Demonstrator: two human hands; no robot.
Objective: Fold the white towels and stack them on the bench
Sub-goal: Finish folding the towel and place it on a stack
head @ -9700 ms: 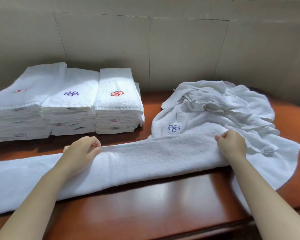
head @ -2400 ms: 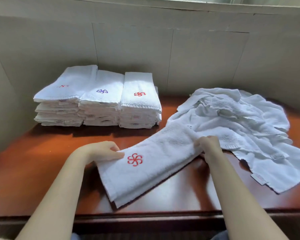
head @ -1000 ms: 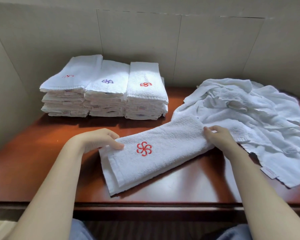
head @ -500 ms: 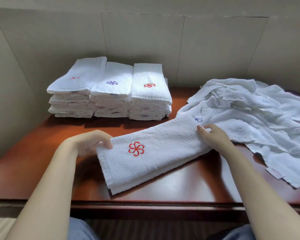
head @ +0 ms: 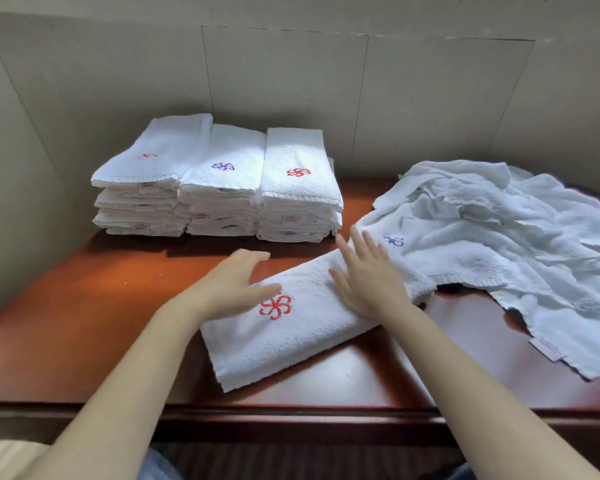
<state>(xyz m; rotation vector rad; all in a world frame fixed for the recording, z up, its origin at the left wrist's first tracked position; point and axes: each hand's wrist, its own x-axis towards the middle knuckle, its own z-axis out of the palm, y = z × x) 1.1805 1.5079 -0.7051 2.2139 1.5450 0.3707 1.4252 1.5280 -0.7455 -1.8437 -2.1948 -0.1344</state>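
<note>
Head view: lying soft, light and floppy on the counter [head: 84, 317], folded towel [head: 291, 327] under flat, open-fingered left grip [head: 236, 289] and right grip [head: 368, 282], needing lifting from beneath both short ends.

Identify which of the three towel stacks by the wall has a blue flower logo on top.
The middle stack: its top towel carries a blue flower, while the left stack and the right stack each show a red one.

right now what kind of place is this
Probably a hotel or spa linen area: three neat stacks of folded towels with embroidered logos, a heap of unfolded towels, and a polished wooden bench against a plain panelled wall.
</note>
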